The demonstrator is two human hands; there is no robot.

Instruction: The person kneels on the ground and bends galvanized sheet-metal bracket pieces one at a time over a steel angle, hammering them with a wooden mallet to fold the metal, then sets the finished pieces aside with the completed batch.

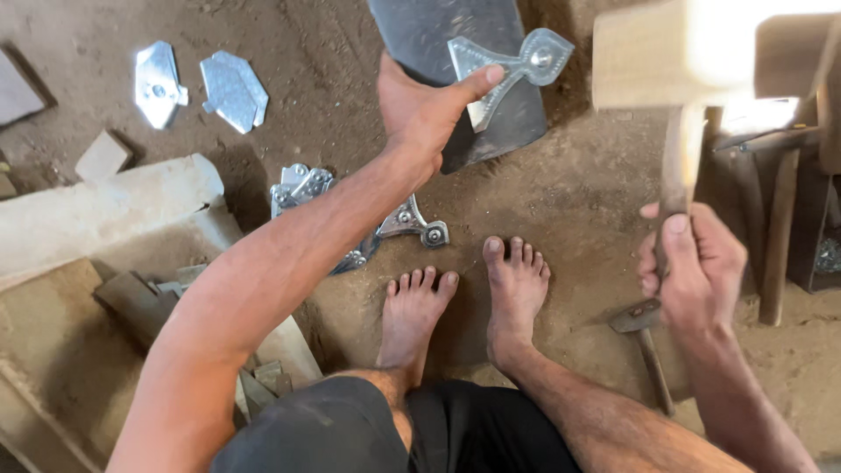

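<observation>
Black shorts (394, 434) sit at the bottom, closest to us, with two bare feet (464, 298) flat on the dirt floor (578, 175). Up top, the left hand (420, 114) pinches a shiny metal piece (508, 70) with a round end, thumb on top, pressing it onto a dark flat metal plate (429, 35) near the floor's far edge. On the right, the right hand (692, 263) is wrapped tight around the handle of a big wooden mallet (666, 61), head lifted high. Below that hand lies a small metal hammer (644, 337). More shiny pieces (302, 188) are piled by the left arm, and two flat ones (197, 86) lie near the far left corner beside wooden blocks (105, 210).
</observation>
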